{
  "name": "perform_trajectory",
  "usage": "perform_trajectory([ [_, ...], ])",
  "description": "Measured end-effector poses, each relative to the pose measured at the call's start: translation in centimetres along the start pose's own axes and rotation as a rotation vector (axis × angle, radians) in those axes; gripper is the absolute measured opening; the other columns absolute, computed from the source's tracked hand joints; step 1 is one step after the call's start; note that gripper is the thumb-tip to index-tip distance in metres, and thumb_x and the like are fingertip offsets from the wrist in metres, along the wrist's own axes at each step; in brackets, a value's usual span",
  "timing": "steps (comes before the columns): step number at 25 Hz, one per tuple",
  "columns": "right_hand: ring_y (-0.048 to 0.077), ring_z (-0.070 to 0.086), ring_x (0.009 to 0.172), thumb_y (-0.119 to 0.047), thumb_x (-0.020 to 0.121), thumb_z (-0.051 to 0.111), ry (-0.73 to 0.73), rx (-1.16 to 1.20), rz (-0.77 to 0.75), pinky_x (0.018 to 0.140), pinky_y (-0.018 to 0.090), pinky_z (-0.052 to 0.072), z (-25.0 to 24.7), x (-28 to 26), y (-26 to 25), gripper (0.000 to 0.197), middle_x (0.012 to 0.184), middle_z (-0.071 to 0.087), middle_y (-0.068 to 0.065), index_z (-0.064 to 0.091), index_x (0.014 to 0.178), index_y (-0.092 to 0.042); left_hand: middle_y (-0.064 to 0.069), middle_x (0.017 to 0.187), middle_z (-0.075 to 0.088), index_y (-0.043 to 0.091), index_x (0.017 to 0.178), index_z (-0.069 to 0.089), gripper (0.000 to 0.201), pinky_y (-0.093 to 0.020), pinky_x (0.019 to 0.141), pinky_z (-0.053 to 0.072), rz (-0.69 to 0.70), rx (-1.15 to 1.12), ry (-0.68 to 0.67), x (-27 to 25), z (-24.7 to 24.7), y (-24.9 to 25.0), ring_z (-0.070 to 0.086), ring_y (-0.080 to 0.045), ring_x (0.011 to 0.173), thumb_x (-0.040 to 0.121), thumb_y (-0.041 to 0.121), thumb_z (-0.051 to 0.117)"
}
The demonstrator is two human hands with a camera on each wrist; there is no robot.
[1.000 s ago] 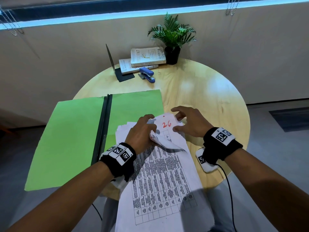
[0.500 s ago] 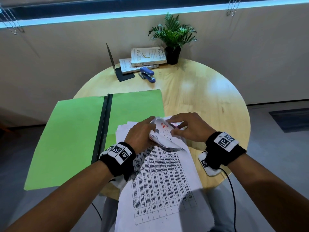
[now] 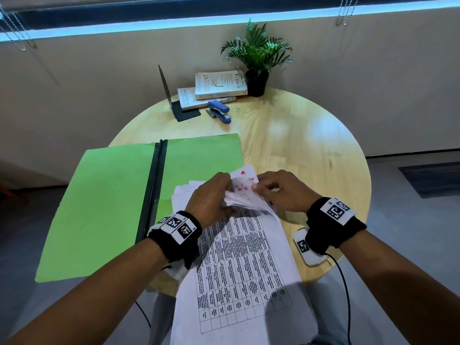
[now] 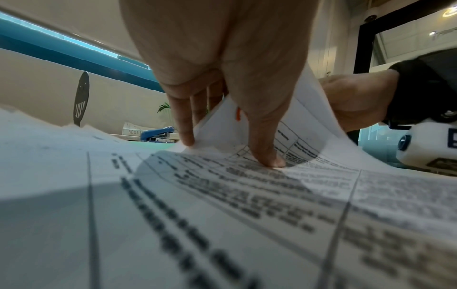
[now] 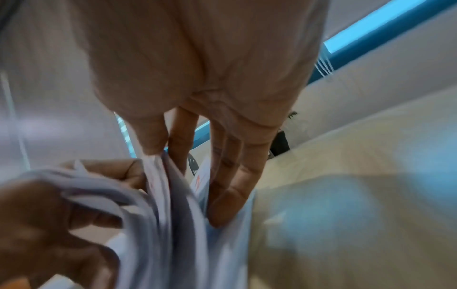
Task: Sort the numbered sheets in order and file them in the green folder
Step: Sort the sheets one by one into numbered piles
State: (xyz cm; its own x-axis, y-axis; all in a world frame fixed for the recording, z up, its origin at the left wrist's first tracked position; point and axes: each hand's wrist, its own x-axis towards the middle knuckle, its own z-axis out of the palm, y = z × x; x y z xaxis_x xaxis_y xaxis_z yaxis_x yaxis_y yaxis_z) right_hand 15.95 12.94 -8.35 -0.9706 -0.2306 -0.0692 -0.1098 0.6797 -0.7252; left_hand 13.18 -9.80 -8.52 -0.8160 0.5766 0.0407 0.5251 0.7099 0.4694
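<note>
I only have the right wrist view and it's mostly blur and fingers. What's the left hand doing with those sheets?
Observer: The left hand pins the stack of sheets with its thumb and holds the far ends bent up.
Operator: Is the green folder ready?
Observer: Yes, the green folder lies open on the table, left of the stack, with part of the stack over its right flap.
Operator: Any number readable?
Observer: From the head view, red handwriting, apparently 26, shows on the lifted sheet between the left hand and the right hand.
</note>
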Motion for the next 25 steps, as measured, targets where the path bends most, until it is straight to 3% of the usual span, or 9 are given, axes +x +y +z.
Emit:
perform_trajectory([
  [2, 0.025, 0.069, 0.078, -0.053, 0.1, 0.042, -0.006, 0.184, 0.122, 0.076, 0.042, 0.059, -0.1, 0.6, -0.5, 0.057, 0.098, 0.075, 0.003, 0.076, 0.094, -0.007, 0.004, 0.092, 0.056, 0.021, 0.103, 0.033, 0.065, -0.036, 0.058, 0.049, -0.023, -0.044, 0.027, 0.1, -0.1, 0.3, 0.057, -0.024, 0.072, 0.064, 0.022, 0.086],
  [5, 0.007, 0.069, 0.083, -0.024, 0.098, 0.055, -0.005, 0.15, 0.116, 0.08, 0.033, 0.057, -0.2, 0.9, -1.3, 0.025, 0.106, 0.074, -0.007, 0.077, 0.101, -0.012, 0.004, 0.089, 0.058, 0.023, 0.117, 0.049, 0.062, -0.036, 0.06, 0.048, 0.032, -0.052, 0.076, 0.4, -0.5, -0.3, 0.058, -0.024, 0.074, 0.066, 0.01, 0.081],
  [7, -0.004, 0.066, 0.088, -0.014, 0.086, 0.071, 0.008, 0.095, 0.084, 0.082, 0.028, 0.056, 0.0, 1.1, -0.9, 0.018, 0.107, 0.073, -0.008, 0.077, 0.103, -0.016, 0.005, 0.088, 0.058, 0.026, 0.098, 0.067, 0.036, -0.039, 0.066, 0.049, 0.081, -0.055, 0.073, 1.0, -0.7, -1.4, 0.059, -0.023, 0.078, 0.068, 0.009, 0.078],
  [9, -0.013, 0.06, 0.073, -0.013, 0.078, 0.078, -0.009, 0.116, 0.099, 0.073, 0.021, 0.049, -0.1, 0.8, -0.6, 0.033, 0.097, 0.066, -0.016, 0.073, 0.109, -0.023, 0.007, 0.089, 0.061, 0.027, 0.088, 0.069, 0.021, -0.04, 0.072, 0.05, 0.079, -0.022, 0.031, 1.5, -1.0, -2.1, 0.061, -0.021, 0.083, 0.07, 0.016, 0.074],
  [13, -0.003, 0.06, 0.067, -0.013, 0.069, 0.065, -0.22, 0.039, 0.085, 0.069, 0.02, 0.049, -0.5, -0.9, -0.7, 0.033, 0.082, 0.072, -0.007, 0.074, 0.092, -0.035, -0.008, 0.083, 0.066, 0.016, 0.095, 0.052, 0.014, -0.038, 0.067, 0.05, 0.019, -0.035, -0.08, 2.3, -1.9, -1.8, 0.06, -0.033, 0.077, 0.082, 0.01, 0.053],
  [16, -0.007, 0.06, 0.058, -0.003, 0.079, 0.073, 0.044, 0.078, 0.196, 0.062, 0.01, 0.044, -2.4, -1.4, -0.3, 0.019, 0.063, 0.067, -0.018, 0.079, 0.083, -0.021, -0.01, 0.07, 0.056, 0.014, 0.092, 0.041, 0.011, -0.034, 0.057, 0.042, -0.045, -0.127, -0.202, 3.1, -2.5, -1.4, 0.049, -0.026, 0.058, 0.091, 0.004, 0.043],
  [18, -0.002, 0.065, 0.068, 0.0, 0.083, 0.071, 0.28, 0.047, 0.276, 0.061, 0.007, 0.046, -4.7, -0.7, 1.2, 0.018, 0.074, 0.072, -0.01, 0.08, 0.08, -0.017, -0.003, 0.07, 0.054, 0.011, 0.094, 0.043, 0.011, -0.031, 0.06, 0.04, -0.063, -0.101, -0.263, 3.8, -2.9, -1.3, 0.047, -0.021, 0.059, 0.091, 0.0, 0.044],
  [20, 0.011, 0.067, 0.076, 0.001, 0.084, 0.068, 0.39, -0.06, 0.355, 0.069, 0.015, 0.05, -7.5, 0.3, 3.1, 0.019, 0.083, 0.073, 0.002, 0.079, 0.079, -0.014, -0.003, 0.073, 0.056, 0.01, 0.1, 0.039, 0.022, -0.027, 0.055, 0.037, -0.031, -0.021, -0.354, 4.5, -3.0, -1.2, 0.048, -0.018, 0.061, 0.085, -0.006, 0.044],
  [25, 0.022, 0.064, 0.086, -0.003, 0.074, 0.076, 0.299, -0.317, 0.53, 0.077, 0.023, 0.049, -11.7, 2.8, 8.3, 0.022, 0.108, 0.068, 0.011, 0.076, 0.095, -0.011, -0.008, 0.084, 0.058, 0.013, 0.11, 0.036, 0.026, -0.034, 0.059, 0.042, -0.077, 0.078, -0.449, 5.7, -2.2, -1.3, 0.048, -0.016, 0.066, 0.09, -0.001, 0.042],
])
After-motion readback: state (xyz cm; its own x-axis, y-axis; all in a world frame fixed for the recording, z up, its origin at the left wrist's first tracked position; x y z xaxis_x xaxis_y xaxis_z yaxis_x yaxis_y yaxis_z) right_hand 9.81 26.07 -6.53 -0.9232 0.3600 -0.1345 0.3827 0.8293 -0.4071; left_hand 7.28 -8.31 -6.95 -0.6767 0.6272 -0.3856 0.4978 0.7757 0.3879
